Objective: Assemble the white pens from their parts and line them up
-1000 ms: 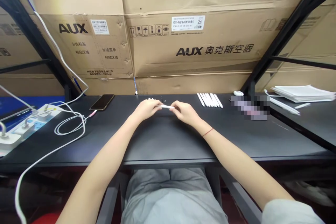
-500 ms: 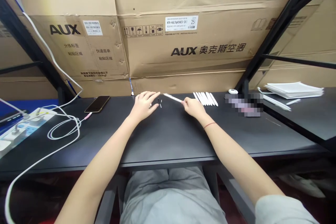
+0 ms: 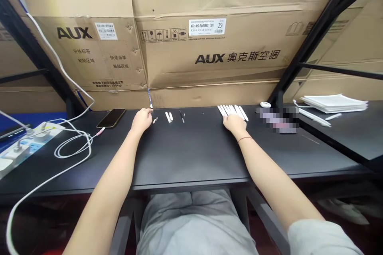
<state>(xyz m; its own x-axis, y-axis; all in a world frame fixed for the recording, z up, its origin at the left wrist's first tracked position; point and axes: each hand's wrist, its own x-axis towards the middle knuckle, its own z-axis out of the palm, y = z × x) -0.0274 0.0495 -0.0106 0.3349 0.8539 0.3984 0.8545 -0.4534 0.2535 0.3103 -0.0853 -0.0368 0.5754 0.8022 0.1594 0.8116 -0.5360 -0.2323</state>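
My right hand [image 3: 235, 124] is at the front of a row of several slim white pens [image 3: 236, 110], lying side by side. Its fingers are closed on a white pen [image 3: 221, 110] at the row's left end. On the far left part of the desk my left hand [image 3: 142, 121] is curled, thumb and fingers together; whatever is in it is too small to make out. Beside its fingertips lie small light pieces [image 3: 155, 120]. Two short white pen parts [image 3: 169, 117] lie further right, then a thin dark piece [image 3: 182, 116].
A phone [image 3: 111, 118] on a white charging cable [image 3: 72, 151] lies left, near a power strip [image 3: 26, 147]. At the right are a white oval case [image 3: 265, 104], a blurred purplish item [image 3: 278, 121], a black frame post [image 3: 299, 59] and stacked paper [image 3: 335, 102]. Cardboard [image 3: 179, 71] stands behind.
My right hand has moved right, bringing the white pen to the row. My left hand has shifted left and its spread fingers have closed, uncovering the small parts on the desk.
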